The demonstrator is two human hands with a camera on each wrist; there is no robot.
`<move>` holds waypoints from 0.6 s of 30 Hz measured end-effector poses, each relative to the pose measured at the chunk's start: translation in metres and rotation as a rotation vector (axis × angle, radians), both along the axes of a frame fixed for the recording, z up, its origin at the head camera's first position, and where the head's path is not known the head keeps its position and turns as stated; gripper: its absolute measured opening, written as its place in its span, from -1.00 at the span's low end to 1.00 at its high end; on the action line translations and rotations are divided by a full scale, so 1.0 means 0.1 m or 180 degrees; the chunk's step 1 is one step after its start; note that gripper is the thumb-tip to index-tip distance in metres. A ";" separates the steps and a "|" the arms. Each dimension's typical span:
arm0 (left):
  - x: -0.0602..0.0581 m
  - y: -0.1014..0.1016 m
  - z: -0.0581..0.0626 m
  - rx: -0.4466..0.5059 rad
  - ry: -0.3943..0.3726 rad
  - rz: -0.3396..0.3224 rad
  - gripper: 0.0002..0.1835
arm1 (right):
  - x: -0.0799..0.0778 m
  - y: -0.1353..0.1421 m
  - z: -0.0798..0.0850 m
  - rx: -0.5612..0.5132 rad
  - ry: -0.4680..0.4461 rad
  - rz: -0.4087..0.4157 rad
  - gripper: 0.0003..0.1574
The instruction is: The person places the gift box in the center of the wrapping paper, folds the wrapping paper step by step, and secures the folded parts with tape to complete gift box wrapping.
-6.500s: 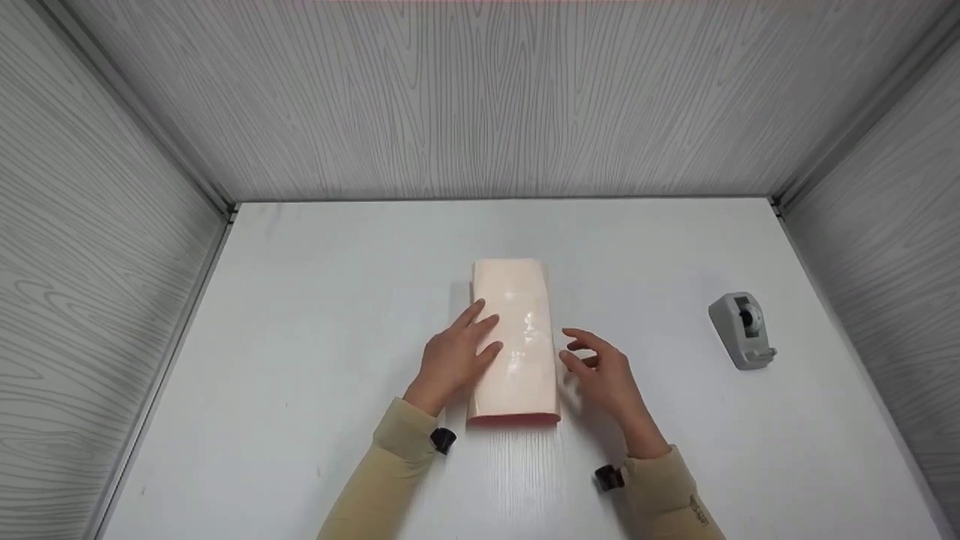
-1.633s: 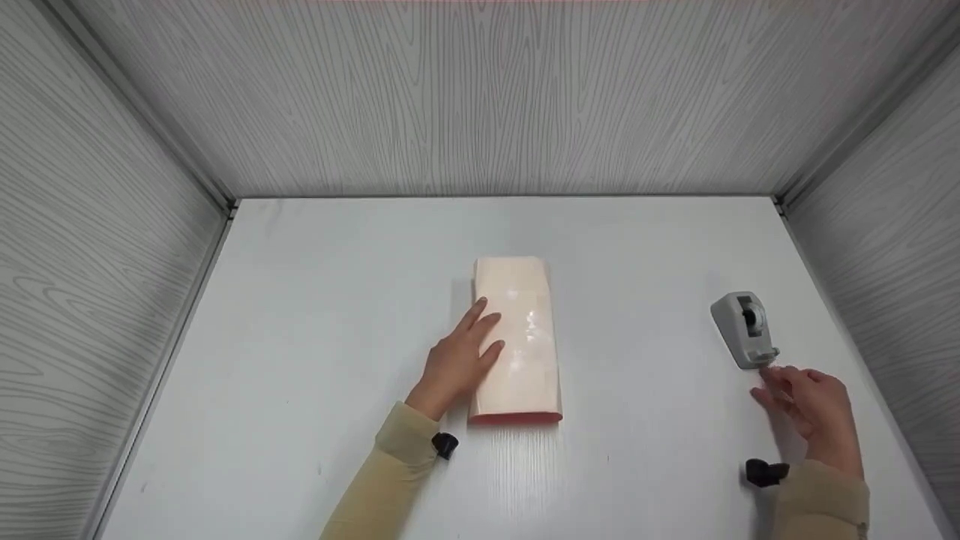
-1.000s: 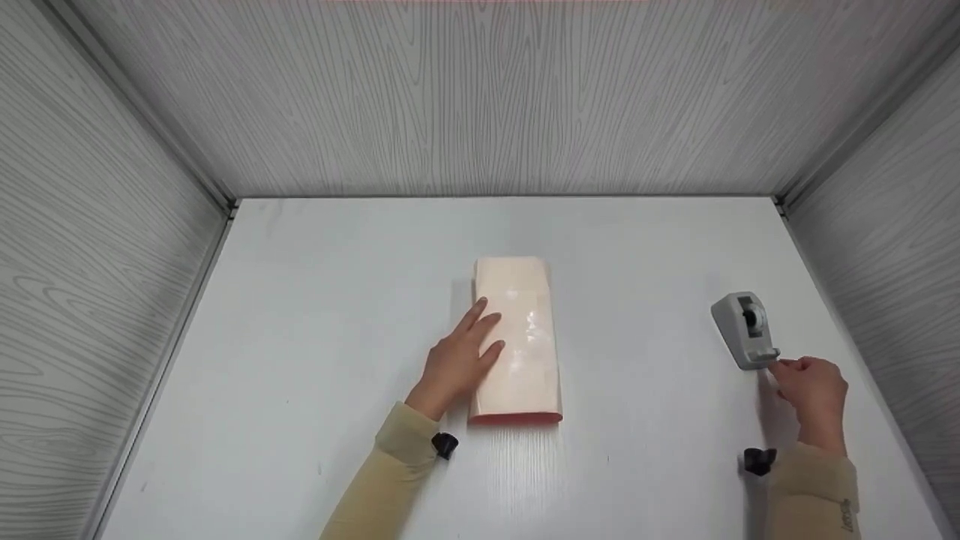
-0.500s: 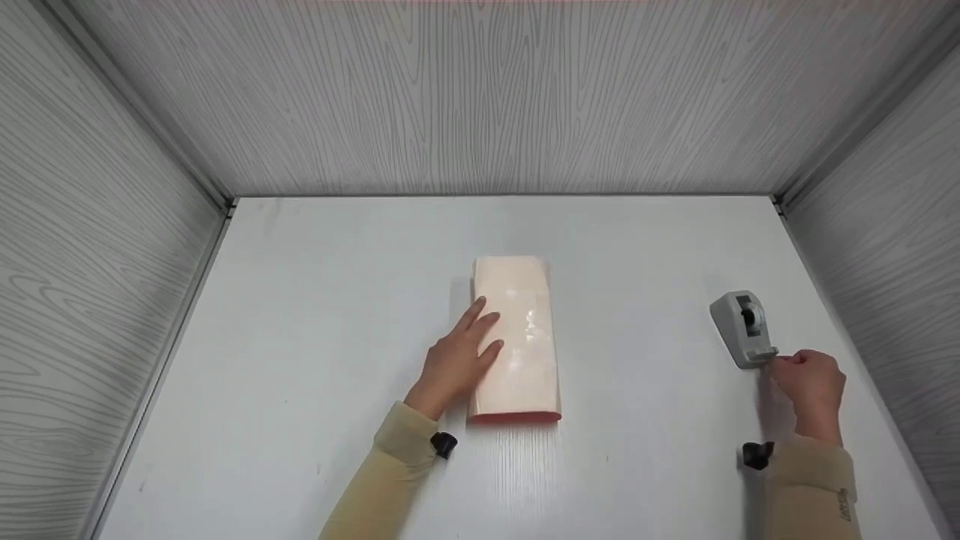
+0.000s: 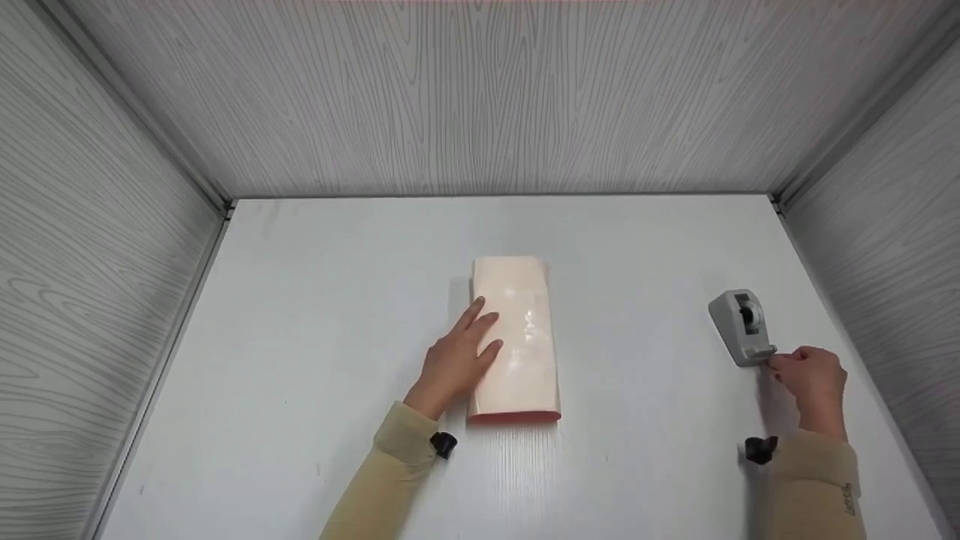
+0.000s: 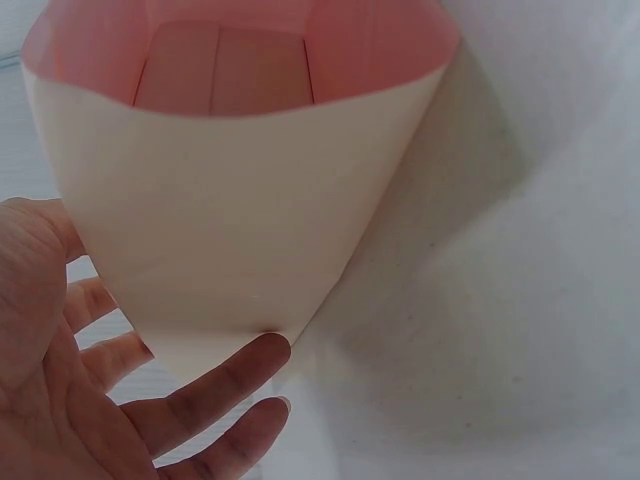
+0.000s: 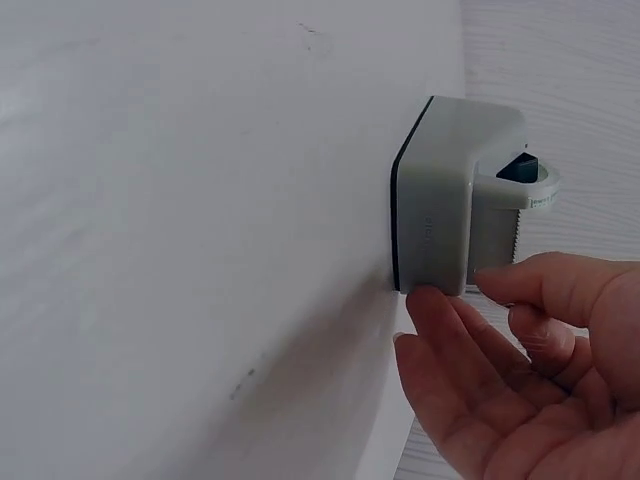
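A cream sheet of wrapping paper, pink on its inner face, lies folded as a long sleeve mid-table. Its near end gapes in the left wrist view, with a box-like end inside. My left hand rests on the sleeve's left side, fingers spread and fairly straight. At the right stands a grey tape dispenser holding a tape roll. My right hand is at its cutter, thumb and index finger pinching at the toothed edge. The clear tape between them barely shows; other fingertips are right at the dispenser's front.
The white tabletop is bounded by a grey wood-grain panel at the back and by similar panels at left and right. The right panel stands a short way beyond the dispenser.
My right hand has gone from beside the paper sleeve to the dispenser, its fingers closing together at the cutter and edging slightly upward. My left hand and the sleeve stay put.
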State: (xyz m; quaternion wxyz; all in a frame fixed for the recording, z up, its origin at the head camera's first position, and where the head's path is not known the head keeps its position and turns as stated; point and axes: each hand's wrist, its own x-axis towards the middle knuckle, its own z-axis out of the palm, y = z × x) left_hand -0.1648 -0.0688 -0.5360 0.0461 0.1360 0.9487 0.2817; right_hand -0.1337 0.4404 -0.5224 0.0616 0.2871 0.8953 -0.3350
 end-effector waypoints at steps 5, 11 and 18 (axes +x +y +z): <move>-0.01 0.00 -0.02 -0.0023 -0.0015 0.0017 -0.43 | 0.03 0.03 -0.04 -0.0059 -0.0019 -0.0025 -0.61; -0.01 -0.01 -0.02 0.0024 0.0011 -0.0028 -0.44 | 0.11 0.00 0.12 -0.0051 -0.0052 -0.0123 -0.58; -0.01 -0.01 -0.01 0.0052 -0.0015 -0.0017 -0.43 | 0.11 -0.29 0.31 -0.0345 0.0060 0.0094 -0.33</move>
